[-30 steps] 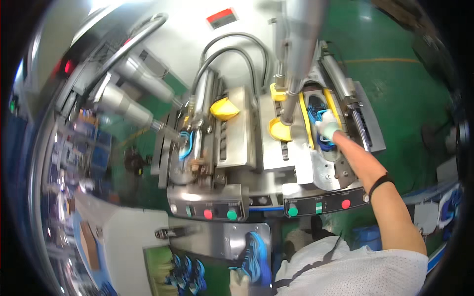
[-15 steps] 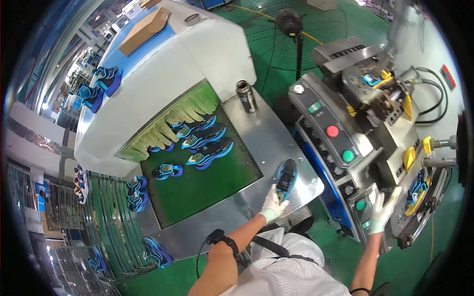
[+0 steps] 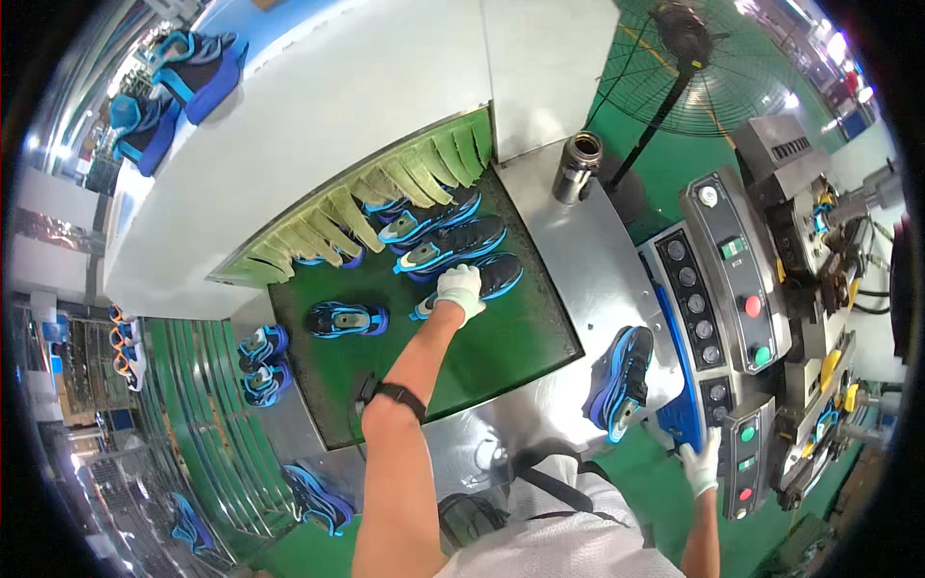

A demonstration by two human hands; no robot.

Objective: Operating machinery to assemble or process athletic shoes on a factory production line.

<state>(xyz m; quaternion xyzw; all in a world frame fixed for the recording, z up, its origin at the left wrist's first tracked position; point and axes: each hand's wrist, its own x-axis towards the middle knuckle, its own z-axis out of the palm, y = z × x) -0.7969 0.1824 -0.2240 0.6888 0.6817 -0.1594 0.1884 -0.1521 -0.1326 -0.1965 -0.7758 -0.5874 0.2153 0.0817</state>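
My left hand [image 3: 461, 292], in a white glove, reaches over the green conveyor belt and is closed on the heel end of a black and blue sneaker [image 3: 501, 275]. Two similar sneakers lie just beyond it, the nearer one [image 3: 453, 243] beside the held shoe. Another sneaker [image 3: 347, 320] rests apart on the belt's left side. On the metal ledge to the right lies a black sneaker with a blue edge [image 3: 626, 380]. My right hand [image 3: 702, 462], also gloved, has its fingers stretched out by the machine's lower control box [image 3: 745, 462] and holds nothing.
A fabric strip curtain [image 3: 356, 214] hangs at the white housing's opening. A steel flask [image 3: 578, 169] stands on the ledge's far corner. Sneakers sit on the housing top and wire rack [image 3: 207, 414]. A black floor fan [image 3: 684, 39] stands beyond, with the press machine [image 3: 809, 250] at right.
My left hand has left the sneaker on the ledge and taken hold of one on the belt. My right hand has lowered beside the control box. The view has shifted closer to the belt.
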